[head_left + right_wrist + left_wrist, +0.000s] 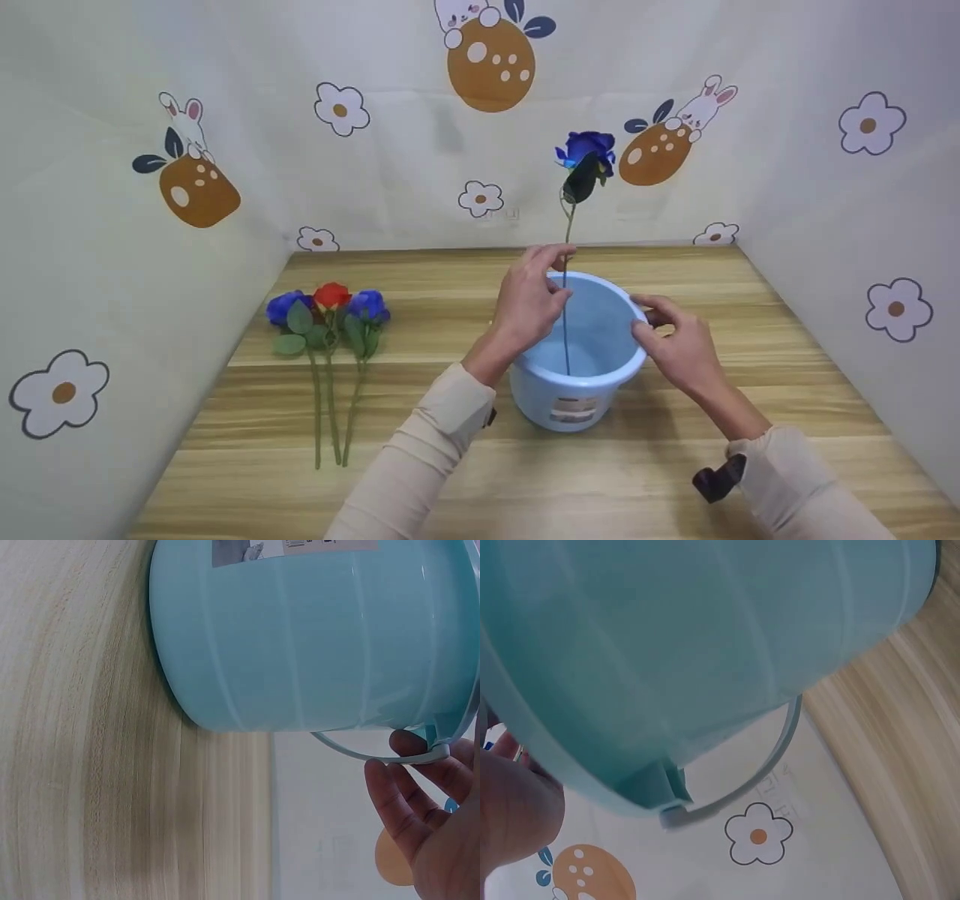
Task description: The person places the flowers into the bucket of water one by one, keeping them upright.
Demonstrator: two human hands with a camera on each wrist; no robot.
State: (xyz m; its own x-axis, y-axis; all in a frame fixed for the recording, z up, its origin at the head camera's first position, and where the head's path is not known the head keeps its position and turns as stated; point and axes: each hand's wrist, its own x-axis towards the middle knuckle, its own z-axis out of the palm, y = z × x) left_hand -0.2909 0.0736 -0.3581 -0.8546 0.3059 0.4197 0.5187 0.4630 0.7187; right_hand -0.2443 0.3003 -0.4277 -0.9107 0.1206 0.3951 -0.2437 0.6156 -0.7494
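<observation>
A blue artificial rose stands upright on its long stem, the lower end inside a light blue bucket. My left hand pinches the stem just above the far-left part of the rim. In the left wrist view, only part of the left hand shows beside the rim, and its hold on the stem is hidden. On the right side, my right hand grips the bucket's rim. The right wrist view has the right hand's fingers around the spot where the thin handle joins the bucket.
Left of the bucket, two blue roses and a red rose lie side by side on the wooden table. Patterned cloth walls enclose the table at the back and both sides.
</observation>
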